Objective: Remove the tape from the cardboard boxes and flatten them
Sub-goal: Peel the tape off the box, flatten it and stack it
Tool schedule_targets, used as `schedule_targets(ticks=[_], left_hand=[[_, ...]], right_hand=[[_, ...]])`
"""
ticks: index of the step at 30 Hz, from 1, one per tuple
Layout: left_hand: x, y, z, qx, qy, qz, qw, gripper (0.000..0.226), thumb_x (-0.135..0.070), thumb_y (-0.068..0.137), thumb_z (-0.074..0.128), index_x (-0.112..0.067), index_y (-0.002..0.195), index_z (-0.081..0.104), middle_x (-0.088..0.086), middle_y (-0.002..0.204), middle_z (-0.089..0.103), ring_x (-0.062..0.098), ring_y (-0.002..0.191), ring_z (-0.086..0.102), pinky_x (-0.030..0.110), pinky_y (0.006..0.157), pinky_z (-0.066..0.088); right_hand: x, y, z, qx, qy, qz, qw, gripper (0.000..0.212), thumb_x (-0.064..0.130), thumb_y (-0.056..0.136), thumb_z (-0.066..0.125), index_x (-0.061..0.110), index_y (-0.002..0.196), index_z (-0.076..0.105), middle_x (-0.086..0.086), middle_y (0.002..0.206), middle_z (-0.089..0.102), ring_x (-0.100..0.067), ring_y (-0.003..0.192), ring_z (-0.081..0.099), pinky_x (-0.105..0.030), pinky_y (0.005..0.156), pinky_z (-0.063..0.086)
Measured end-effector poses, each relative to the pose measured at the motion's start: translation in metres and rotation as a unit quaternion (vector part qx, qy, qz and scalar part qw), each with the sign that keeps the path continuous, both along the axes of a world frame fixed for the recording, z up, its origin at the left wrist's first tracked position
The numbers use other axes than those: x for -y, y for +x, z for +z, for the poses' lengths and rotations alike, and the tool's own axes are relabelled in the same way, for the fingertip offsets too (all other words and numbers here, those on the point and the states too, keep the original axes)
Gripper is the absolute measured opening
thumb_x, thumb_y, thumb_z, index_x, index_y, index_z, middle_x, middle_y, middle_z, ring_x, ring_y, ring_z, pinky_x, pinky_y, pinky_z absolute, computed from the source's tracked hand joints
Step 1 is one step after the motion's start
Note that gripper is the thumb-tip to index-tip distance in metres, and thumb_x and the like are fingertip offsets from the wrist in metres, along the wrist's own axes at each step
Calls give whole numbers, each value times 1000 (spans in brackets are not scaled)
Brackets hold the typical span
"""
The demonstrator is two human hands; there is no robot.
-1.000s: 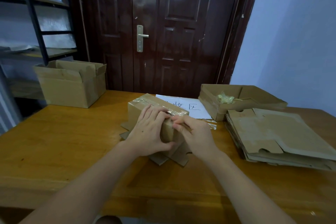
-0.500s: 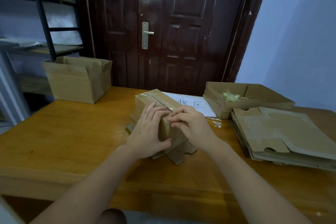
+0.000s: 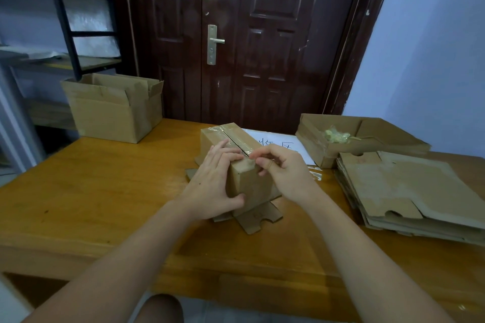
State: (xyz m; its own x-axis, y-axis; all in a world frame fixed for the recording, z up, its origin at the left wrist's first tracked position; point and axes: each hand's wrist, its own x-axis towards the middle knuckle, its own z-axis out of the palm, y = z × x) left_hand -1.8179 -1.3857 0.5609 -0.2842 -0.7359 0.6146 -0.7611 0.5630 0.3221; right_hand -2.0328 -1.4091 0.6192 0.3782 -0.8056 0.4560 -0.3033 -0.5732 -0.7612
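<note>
Left hand (image 3: pixel 210 186) grasps the near-left side of the small box (image 3: pixel 246 181): fingers flat on top, thumb hooked on the front face. Looks like a brace so the box won't slide while the tape gets pulled.

Right hand (image 3: pixel 282 173) has its fingers curled at the near top edge, pinching at the end of the clear tape (image 3: pixel 231 136) that runs along the top seam. Whether a free tab is actually caught yet, can't tell; it's too small to see. My read: peel just starting, most of the strip still stuck down.

Box sits mid-table (image 3: pixel 105 191), on a few loose flat cardboard pieces (image 3: pixel 259 220) that stick out from under it. Those could let it skid, so the left-hand brace matters.

Around it:
- white sheet of paper (image 3: pixel 278 139) with writing, just behind the box
- shallow open tray box (image 3: pixel 367 139) to the right, holding a wad of used tape (image 3: pixel 337 135)
- stack of flattened boxes (image 3: pixel 409 191) near the right elbow, probably the done pile
- bigger open box (image 3: pixel 115 107) at the far left corner
- dark door (image 3: pixel 249 34) and metal shelving (image 3: pixel 60 21) behind

Nothing blocks the pull path along the seam. The flattened stack is close on the right and limits elbow room a bit.
</note>
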Motion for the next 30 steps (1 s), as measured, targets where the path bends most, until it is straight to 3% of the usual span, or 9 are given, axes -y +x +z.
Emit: schedule_targets(ticks=[3,6,9,13,15,18,21,24,30], left_hand=[[1,-1,-2,0,-2,9,1000,82,-56,77,71,-25,145,37,-8,157,34,5,158,-3,50,127,10],[0,-1,-2,-1,-5,11,1000,84,-57,76,71,-26,146,37,-9,158,35,8,159,0,48,127,13],[-3,0,-2,1,-9,11,1000,84,-56,77,71,-24,147,37,-9,159,34,10,159,0,42,126,15],[-5,-1,-2,5,-6,18,1000,86,-54,78,71,-21,150,37,-8,162,32,10,160,-2,40,125,14],[-6,-2,-2,2,-5,20,1000,86,-54,79,70,-21,150,37,-8,162,32,10,160,-2,41,126,15],[-5,-5,-3,-3,-3,21,1000,85,-56,81,71,-20,151,38,-7,162,32,11,160,-2,41,126,13],[-3,-9,-5,-15,-11,26,999,85,-54,81,75,-18,150,39,-5,161,34,11,160,-1,38,127,11],[-3,-10,-7,-19,-8,39,999,87,-55,80,76,-19,150,38,-6,162,34,7,159,-3,37,126,11],[-3,-8,-8,-21,-16,33,999,87,-56,79,77,-18,148,39,-5,160,37,14,160,3,39,127,15]], right_hand=[[-5,1,4,33,23,16,999,51,7,98,64,42,134,54,12,108,75,-10,104,69,-25,77,59],[-7,0,5,73,36,-7,997,27,8,94,70,29,109,63,12,114,74,-11,107,70,-29,79,59],[-13,3,2,-30,-56,-30,998,20,7,94,70,25,101,78,13,126,69,-3,115,63,-21,95,51],[-21,6,-1,-112,-138,-14,984,27,2,90,68,20,106,79,10,128,68,-5,112,51,-8,95,36],[-23,4,-2,-126,-142,-29,981,26,12,87,76,23,110,78,12,130,67,-9,118,46,-14,103,32],[-28,3,-6,-174,-150,-64,971,39,43,78,84,33,114,72,22,130,63,-10,132,40,-36,107,28],[-33,18,-16,-198,-177,-126,956,46,59,74,79,33,109,64,20,124,62,-9,128,43,-39,105,26],[-33,30,-23,-193,-239,-173,936,35,54,83,73,26,102,64,12,115,66,-14,116,54,-42,105,33],[-23,17,-29,-168,-327,-128,921,28,33,92,73,11,108,77,-2,119,74,-22,117,64,-43,104,47]])
